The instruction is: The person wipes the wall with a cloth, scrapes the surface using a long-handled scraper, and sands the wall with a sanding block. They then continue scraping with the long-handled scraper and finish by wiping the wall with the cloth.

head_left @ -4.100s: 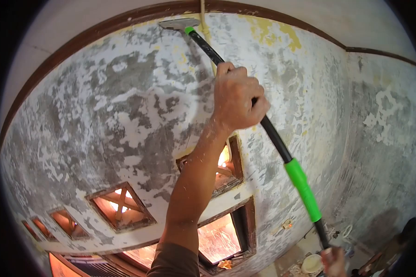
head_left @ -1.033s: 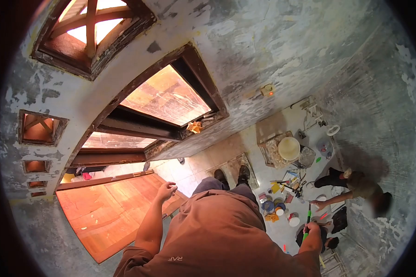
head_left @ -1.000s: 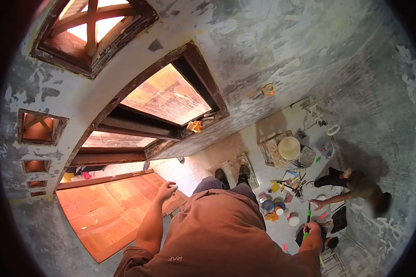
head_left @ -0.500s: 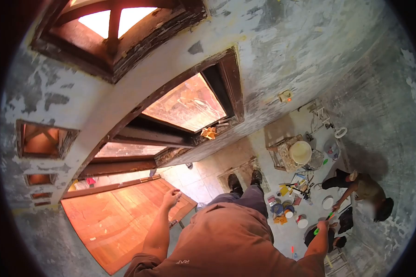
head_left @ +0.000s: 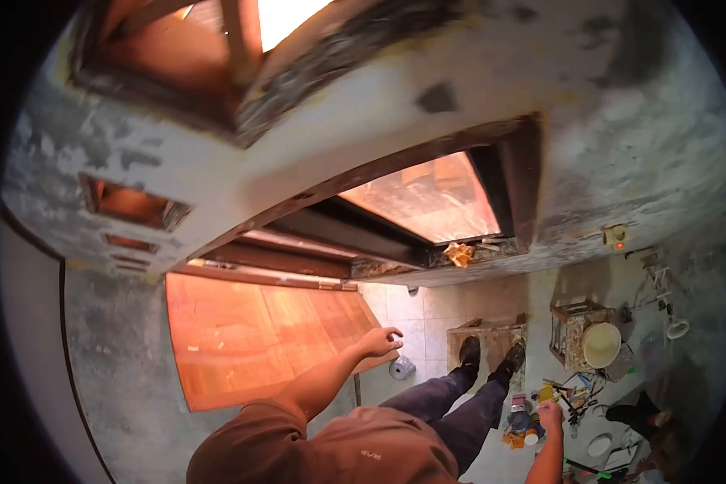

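Note:
My left hand (head_left: 381,341) is raised above the wooden door panel (head_left: 258,331), near its right edge. Its fingers are loosely bent and apart, and nothing shows in them. My right hand (head_left: 549,415) hangs lower on the right, fingers curled closed; whatever it may hold cannot be made out. In the view it overlaps a floor cluttered with tools, beside a yellow item (head_left: 547,392). My feet in dark shoes (head_left: 470,352) stand on a worn, stained platform (head_left: 492,329). Ahead is a dark wooden window frame (head_left: 524,185) with a crumpled orange-brown piece (head_left: 460,254) on its sill.
A pale bucket (head_left: 602,345) sits on a wooden stool (head_left: 569,331) to the right. Several containers (head_left: 520,422) and hand tools lie below it. A crouching co-worker (head_left: 669,444) is at the lower right, near a green-and-black stick (head_left: 585,468). A grey roll (head_left: 402,368) is beside the door panel.
My view has swung, so window, door panel and bucket appear farther right and the co-worker sits nearer the edge. My left hand has come out over the panel's right edge.

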`<state>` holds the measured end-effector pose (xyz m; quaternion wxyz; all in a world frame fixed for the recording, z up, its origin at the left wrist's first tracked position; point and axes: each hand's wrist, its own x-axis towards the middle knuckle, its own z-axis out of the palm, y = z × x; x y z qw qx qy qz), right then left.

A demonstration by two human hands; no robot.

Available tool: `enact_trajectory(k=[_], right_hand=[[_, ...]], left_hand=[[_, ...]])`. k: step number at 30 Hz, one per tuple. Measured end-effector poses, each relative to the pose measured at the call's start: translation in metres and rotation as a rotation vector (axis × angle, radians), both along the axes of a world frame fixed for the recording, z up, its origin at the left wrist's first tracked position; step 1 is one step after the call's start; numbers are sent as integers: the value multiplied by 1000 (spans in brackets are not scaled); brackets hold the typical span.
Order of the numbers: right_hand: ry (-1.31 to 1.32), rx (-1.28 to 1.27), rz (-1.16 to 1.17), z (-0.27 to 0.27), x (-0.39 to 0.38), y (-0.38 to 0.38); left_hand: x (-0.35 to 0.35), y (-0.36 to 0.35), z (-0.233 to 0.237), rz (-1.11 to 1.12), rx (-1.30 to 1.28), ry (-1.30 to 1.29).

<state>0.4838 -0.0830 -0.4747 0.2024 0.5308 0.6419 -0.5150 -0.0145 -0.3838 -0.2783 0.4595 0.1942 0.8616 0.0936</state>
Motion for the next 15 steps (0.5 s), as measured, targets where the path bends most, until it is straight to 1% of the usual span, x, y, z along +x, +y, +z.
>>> enact_trajectory(k=[1, 2, 3, 4, 5, 6, 7, 8, 9, 10, 11, 12, 13, 14, 15], right_hand=[[25, 61, 55, -23, -6, 7], [28, 125, 81, -47, -7, 10], [148, 164, 67, -65, -13, 18], [205, 445, 147, -92, -14, 19], [244, 657, 308, -179, 10, 5], [184, 549, 209, -184, 1, 10], [98, 386, 78, -78, -45, 56], [83, 293, 58, -66, -54, 76], [81, 312, 148, -91, -46, 85], [45, 339, 25, -124, -36, 86], [-72, 300, 34, -138, -33, 101], [-52, 396, -29, -166, -20, 111], [-94, 460, -144, -180, -16, 128], [-88, 516, -210, -227, 2, 140], [-120, 523, -160, -255, 15, 161]], left_hand=[[-2, 8, -8, -41, 31, -18], [-2, 0, -30, -77, 109, 10], [-4, -15, -62, -56, 131, -17], [-1, 3, -54, -51, 105, -61], [2, 2, -66, -37, 47, -118], [5, -4, -84, 65, 18, -186], [10, -12, -103, 175, 82, -273], [14, -15, -117, 197, 81, -326], [22, -6, -122, 149, 32, -388], [31, -6, -129, 133, -14, -426], [34, -21, -146, 95, -112, -484], [40, -33, -163, 70, -212, -536], [56, -23, -163, 123, -134, -514], [70, -2, -155, 178, -56, -489], [74, 15, -155, 33, -71, -487]])
